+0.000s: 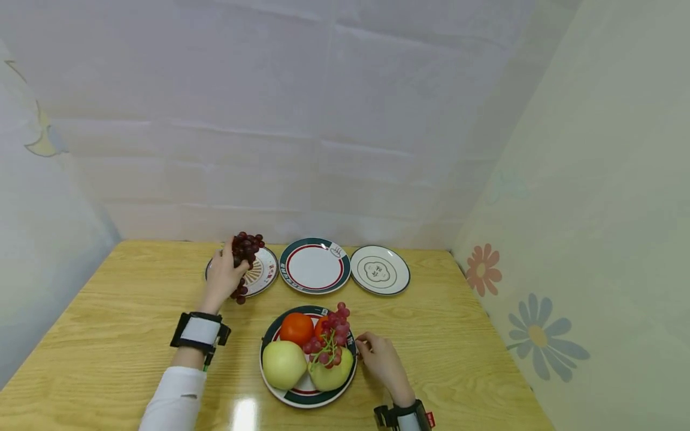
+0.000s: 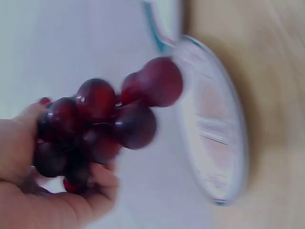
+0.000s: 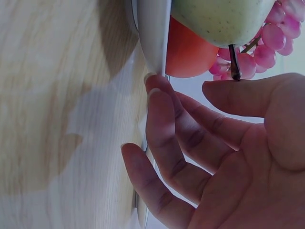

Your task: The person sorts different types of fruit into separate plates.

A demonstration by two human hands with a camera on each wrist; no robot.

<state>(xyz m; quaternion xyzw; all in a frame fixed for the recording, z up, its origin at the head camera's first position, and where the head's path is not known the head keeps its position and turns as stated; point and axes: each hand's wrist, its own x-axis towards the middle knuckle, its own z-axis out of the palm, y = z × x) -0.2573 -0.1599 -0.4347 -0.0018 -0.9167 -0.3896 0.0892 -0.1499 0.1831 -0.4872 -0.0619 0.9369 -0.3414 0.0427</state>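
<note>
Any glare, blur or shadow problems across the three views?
Head: glare patch on the table near the bottom edge; left wrist: patterned plate blurred, dark grapes somewhat soft with small highlights; right wrist: right hand fairly sharp, shadows across the table.

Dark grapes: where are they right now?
In the head view, the dark grapes are left of centre, held by the left hand over the leftmost plate.
</note>
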